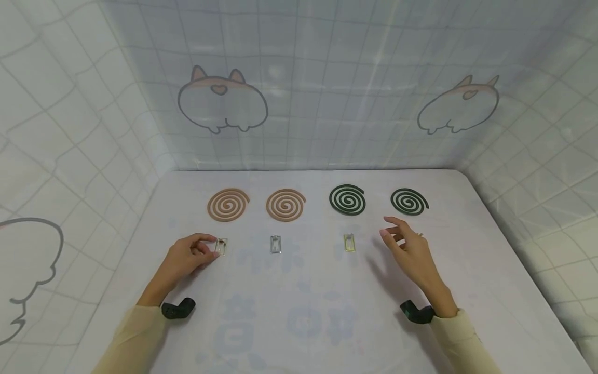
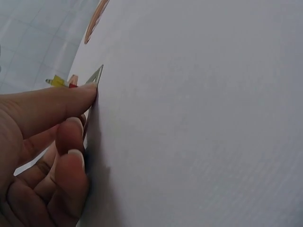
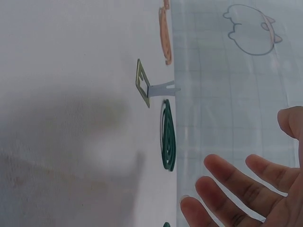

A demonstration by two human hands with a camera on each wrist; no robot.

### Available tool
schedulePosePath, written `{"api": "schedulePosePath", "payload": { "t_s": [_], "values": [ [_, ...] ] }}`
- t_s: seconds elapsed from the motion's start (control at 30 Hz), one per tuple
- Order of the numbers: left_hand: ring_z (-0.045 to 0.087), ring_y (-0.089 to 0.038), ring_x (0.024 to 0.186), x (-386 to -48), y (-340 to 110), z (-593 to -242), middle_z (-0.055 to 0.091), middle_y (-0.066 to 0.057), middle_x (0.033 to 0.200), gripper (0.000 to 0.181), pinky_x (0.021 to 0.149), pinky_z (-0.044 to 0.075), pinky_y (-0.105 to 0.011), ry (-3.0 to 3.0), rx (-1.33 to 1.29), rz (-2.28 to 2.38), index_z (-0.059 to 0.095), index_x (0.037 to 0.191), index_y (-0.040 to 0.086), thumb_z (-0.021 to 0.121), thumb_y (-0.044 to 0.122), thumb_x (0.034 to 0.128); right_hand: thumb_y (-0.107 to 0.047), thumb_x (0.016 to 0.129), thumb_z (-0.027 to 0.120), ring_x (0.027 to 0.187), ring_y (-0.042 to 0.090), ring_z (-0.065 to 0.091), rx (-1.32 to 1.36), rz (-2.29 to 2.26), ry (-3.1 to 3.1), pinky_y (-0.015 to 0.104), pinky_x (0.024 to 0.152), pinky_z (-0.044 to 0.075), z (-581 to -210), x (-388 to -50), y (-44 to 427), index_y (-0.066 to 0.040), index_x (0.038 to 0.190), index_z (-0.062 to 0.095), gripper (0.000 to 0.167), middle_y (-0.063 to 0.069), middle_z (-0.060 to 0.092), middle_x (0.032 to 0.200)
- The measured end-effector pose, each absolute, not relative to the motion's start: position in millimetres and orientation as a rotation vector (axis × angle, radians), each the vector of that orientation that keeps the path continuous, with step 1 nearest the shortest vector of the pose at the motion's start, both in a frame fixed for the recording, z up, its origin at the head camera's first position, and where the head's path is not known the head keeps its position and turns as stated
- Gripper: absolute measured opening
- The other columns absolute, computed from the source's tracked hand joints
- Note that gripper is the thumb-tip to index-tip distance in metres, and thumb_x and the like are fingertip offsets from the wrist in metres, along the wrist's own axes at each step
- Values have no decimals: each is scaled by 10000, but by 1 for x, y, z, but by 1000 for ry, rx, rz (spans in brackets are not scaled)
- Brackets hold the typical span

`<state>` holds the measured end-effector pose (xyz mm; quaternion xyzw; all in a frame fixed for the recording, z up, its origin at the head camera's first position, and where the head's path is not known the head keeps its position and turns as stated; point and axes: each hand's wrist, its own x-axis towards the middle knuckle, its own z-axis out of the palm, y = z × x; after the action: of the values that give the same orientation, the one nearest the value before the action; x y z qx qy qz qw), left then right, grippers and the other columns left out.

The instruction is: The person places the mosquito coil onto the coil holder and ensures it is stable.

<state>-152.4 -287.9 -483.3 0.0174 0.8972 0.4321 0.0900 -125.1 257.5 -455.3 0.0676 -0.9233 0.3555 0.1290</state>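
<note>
Left hand (image 1: pixel 190 253): pinching the leftmost metal stand (image 1: pixel 221 243) by its edge, nearside of a brown coil (image 1: pixel 228 205)
Right hand (image 1: pixel 412 253): relaxed, holding nothing
Pinch: I'd squeeze lightly, lest thin metal bend

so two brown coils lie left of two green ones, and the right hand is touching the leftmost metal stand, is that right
Not quite: the left hand touches the leftmost metal stand, as the head view shows. Two brown coils do lie left of two green coils.
</note>
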Motion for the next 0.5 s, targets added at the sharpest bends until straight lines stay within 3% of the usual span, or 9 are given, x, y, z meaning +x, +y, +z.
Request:
{"api": "schedulePosePath", "payload": {
  "t_s": [0.5],
  "values": [
    [586, -165, 585, -161, -297, -489, 640, -153, 946, 575, 480, 530, -313, 2477, -17, 1436, 605, 1369, 67, 837, 283, 890, -350, 1039, 635, 854, 164, 679, 259, 1103, -2664, 302, 711, 548, -452, -131, 243, -130, 1414, 582, 438, 73, 757, 1077]
  ]
}}
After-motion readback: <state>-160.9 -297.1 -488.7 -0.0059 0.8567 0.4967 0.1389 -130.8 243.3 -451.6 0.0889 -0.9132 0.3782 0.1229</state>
